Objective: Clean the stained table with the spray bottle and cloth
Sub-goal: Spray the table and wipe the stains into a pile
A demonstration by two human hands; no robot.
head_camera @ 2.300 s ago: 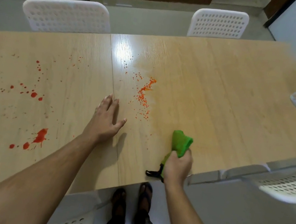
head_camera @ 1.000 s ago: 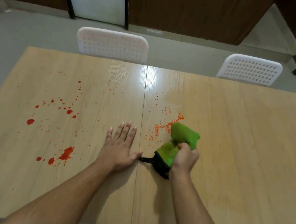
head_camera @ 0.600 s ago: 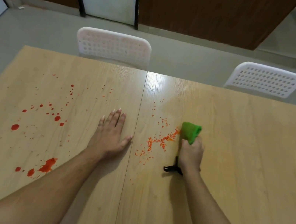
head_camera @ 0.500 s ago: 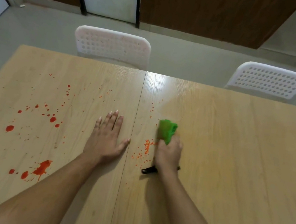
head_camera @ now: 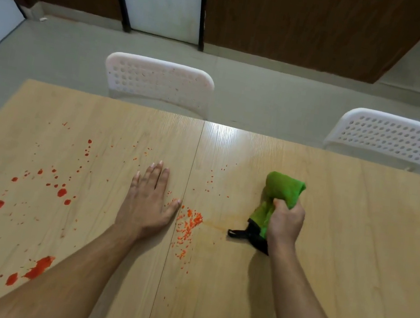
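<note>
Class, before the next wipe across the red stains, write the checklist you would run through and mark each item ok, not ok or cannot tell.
1. Green cloth gripped firmly by the right hand: ok.
2. Left hand flat on the table, bracing: ok.
3. Cloth on the speckled patch by the seam: not ok, it sits to the right of it.
4. Large red splashes on the left panel wiped: not ok.
5. Spray bottle within reach: cannot tell, none in view.
6. Cloth face clean enough to wipe: cannot tell.
</note>
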